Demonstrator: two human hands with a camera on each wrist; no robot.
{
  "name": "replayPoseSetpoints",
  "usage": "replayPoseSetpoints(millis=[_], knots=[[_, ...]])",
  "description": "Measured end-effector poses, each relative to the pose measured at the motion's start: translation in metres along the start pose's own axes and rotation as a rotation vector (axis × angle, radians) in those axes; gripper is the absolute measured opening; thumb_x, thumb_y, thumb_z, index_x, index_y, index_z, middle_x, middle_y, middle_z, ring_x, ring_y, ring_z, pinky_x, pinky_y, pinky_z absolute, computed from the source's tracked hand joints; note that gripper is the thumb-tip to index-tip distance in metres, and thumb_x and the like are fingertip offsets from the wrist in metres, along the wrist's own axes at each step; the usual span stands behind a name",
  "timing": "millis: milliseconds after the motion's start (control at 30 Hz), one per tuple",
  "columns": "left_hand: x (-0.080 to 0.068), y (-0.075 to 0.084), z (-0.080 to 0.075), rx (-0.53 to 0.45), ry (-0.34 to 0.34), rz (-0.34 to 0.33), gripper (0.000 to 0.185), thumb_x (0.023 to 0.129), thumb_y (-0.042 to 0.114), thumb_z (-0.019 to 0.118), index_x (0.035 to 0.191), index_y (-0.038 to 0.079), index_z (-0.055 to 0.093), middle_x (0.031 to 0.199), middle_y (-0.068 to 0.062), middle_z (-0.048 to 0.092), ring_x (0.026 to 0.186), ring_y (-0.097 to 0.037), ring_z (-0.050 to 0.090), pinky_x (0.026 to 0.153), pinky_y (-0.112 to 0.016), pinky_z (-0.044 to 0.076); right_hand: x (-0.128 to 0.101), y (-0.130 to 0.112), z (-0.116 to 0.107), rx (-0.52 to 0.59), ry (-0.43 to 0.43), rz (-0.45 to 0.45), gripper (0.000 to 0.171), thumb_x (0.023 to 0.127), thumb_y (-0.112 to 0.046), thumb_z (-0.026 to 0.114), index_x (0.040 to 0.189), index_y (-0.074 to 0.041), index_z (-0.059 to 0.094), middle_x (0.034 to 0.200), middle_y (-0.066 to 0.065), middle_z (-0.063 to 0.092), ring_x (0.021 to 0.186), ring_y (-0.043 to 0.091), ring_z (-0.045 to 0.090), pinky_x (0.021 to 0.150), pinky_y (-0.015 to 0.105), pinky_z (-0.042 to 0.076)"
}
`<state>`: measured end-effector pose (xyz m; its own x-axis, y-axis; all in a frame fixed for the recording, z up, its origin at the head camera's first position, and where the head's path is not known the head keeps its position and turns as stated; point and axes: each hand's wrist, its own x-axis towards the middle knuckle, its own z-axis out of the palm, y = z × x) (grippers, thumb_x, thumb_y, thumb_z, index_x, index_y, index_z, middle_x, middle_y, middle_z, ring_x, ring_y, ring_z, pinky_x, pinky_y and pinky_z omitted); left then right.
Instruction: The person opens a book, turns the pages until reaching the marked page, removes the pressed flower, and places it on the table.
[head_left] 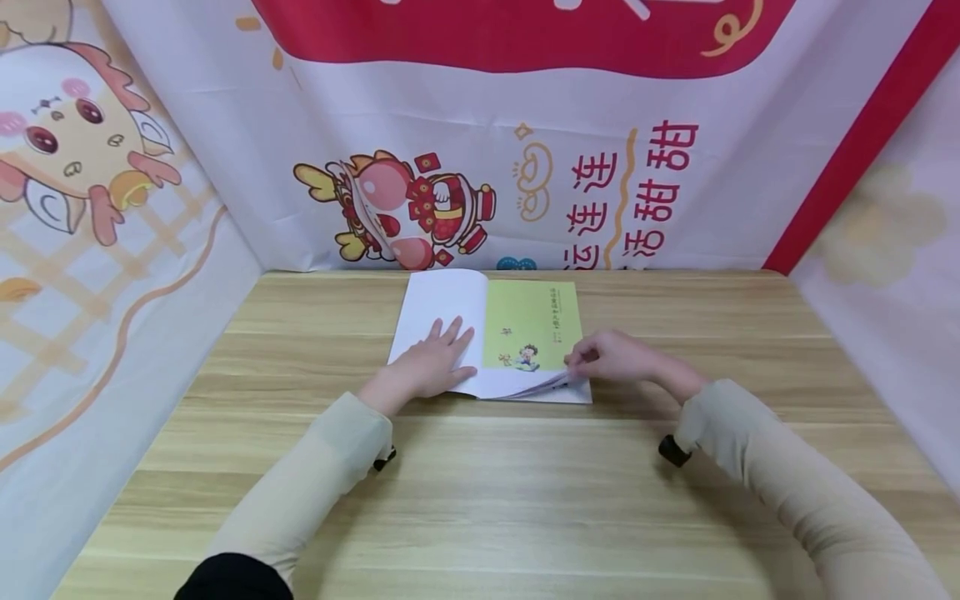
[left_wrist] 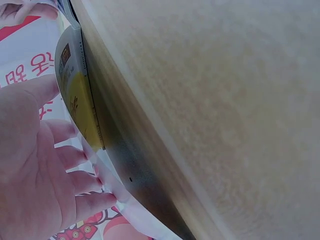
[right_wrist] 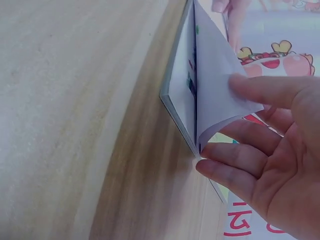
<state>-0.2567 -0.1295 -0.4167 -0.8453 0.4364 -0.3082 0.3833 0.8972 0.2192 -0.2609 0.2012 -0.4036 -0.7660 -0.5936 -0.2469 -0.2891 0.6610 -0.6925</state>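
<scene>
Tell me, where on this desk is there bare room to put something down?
The wooden table is bare in front of the book, between the two sleeves, and in strips on either side of the book out to the cloth walls. It is crowded only at the book, where the left hand and right hand work.

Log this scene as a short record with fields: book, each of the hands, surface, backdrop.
book: open booklet lying flat on the table, white left page, yellow-green illustrated right page
left hand: left hand rests flat, fingers straight, on the white page
right hand: right hand pinches the lower right corner of a page, lifting and curling it
surface: wooden table
backdrop: printed cloth with cartoon figures and red characters
</scene>
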Motion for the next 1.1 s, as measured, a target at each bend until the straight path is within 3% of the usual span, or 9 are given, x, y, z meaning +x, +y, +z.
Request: replayPoseSetpoints(millis=[467,800,1100], knots=[[0.001,-0.001,0.001,-0.009,-0.012,-0.011,0.076,0.107,0.051,0.048,0.166,0.015,0.016,0.172,-0.011,0.0,0.155,-0.041,-0.002,0.119,-0.064,0.02,0.003,-0.004,-0.003,0.053,0.0,0.054,0.018,0.096,-0.015,0.069,0.109,-0.004,0.077,0.121,0.012,0.072,0.101,0.021,0.062,0.088,0.037,0.048],[0.0,0.0,-0.001,0.006,-0.011,-0.006,0.076,0.107,0.05,0.047,0.166,0.014,0.016,0.172,-0.012,0.001,0.155,-0.042,0.0,0.119,-0.063,0.021,0.006,-0.005,0.004,0.066,0.054,0.134,0.016,0.091,-0.013,0.076,0.104,-0.004,0.079,0.112,0.011,0.075,0.094,0.02,0.064,0.084,0.034,0.051],[0.0,0.0,-0.002,-0.001,-0.013,-0.006,0.076,0.107,0.05,0.047,0.166,0.014,0.015,0.172,-0.012,0.001,0.155,-0.042,-0.001,0.118,-0.063,0.021,0.005,-0.01,0.003,0.079,0.058,0.146,0.015,0.095,-0.012,0.068,0.102,-0.002,0.076,0.101,0.006,0.073,0.088,0.019,0.058,0.079,0.031,0.047]])
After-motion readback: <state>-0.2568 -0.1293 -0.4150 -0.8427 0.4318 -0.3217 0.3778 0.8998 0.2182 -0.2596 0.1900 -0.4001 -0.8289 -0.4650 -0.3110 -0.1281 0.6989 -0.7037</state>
